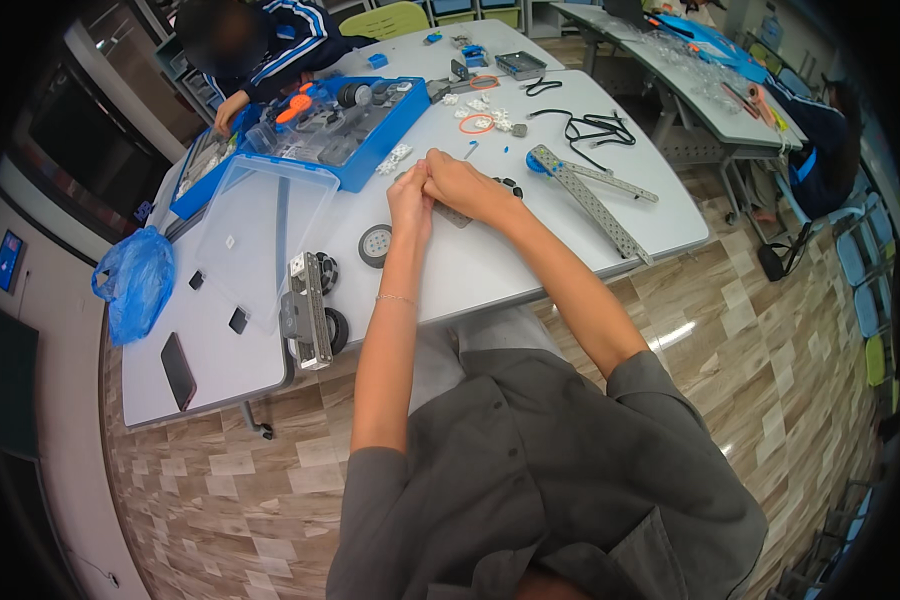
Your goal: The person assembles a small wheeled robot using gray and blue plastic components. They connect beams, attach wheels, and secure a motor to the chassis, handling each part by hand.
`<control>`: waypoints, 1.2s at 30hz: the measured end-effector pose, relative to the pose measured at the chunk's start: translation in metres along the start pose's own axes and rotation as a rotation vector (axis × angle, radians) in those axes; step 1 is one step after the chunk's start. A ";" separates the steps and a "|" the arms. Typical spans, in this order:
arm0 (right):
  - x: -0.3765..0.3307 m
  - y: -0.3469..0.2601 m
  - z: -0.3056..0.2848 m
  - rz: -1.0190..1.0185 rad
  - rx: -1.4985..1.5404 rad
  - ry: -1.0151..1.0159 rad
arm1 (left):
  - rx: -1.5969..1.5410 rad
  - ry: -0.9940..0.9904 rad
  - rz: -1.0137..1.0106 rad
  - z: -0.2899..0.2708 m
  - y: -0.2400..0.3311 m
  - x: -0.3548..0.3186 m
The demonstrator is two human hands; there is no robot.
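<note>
Over the white table, my left hand (410, 204) and my right hand (462, 187) meet, both closed with the fingers pressed together. What they pinch is hidden behind the fingers. Beneath my right hand shows part of a grey metal piece (454, 216); a black wheel (510, 187) peeks out beside that wrist. A grey-hubbed wheel (375, 245) lies left of my left forearm. Farther left stands a metal frame with black wheels (312, 312). To the right lie perforated metal beams (595, 205) joined at a blue part (540, 161).
A blue parts box (375, 150) with a clear lid (255, 225) stands at the left. Beyond my hands lie white connectors (480, 113), orange rings (477, 123) and black cables (602, 130). A phone (178, 371) and a blue bag (137, 285) are left. Another person's hand (232, 112) reaches into a tray.
</note>
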State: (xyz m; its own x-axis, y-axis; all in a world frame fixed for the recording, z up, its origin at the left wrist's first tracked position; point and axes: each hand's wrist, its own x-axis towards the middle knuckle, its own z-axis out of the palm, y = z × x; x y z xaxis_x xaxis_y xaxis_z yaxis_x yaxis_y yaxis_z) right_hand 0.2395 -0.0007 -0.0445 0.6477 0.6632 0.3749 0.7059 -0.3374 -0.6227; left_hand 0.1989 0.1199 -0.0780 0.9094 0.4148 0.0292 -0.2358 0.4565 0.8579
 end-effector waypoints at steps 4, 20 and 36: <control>0.001 -0.002 0.000 -0.009 -0.029 0.014 | -0.025 0.043 -0.012 0.002 0.001 0.000; 0.006 0.007 0.017 -0.221 -0.365 0.169 | -0.080 0.100 0.008 0.004 -0.001 0.002; 0.009 0.007 0.000 -0.112 0.147 0.078 | -0.096 0.006 0.016 0.002 -0.001 0.000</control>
State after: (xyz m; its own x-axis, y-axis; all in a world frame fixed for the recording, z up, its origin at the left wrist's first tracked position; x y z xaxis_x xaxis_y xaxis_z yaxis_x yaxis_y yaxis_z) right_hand 0.2503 0.0026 -0.0458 0.5920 0.6357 0.4954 0.7288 -0.1597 -0.6658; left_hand 0.2003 0.1175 -0.0779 0.9032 0.4273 0.0394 -0.2825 0.5228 0.8043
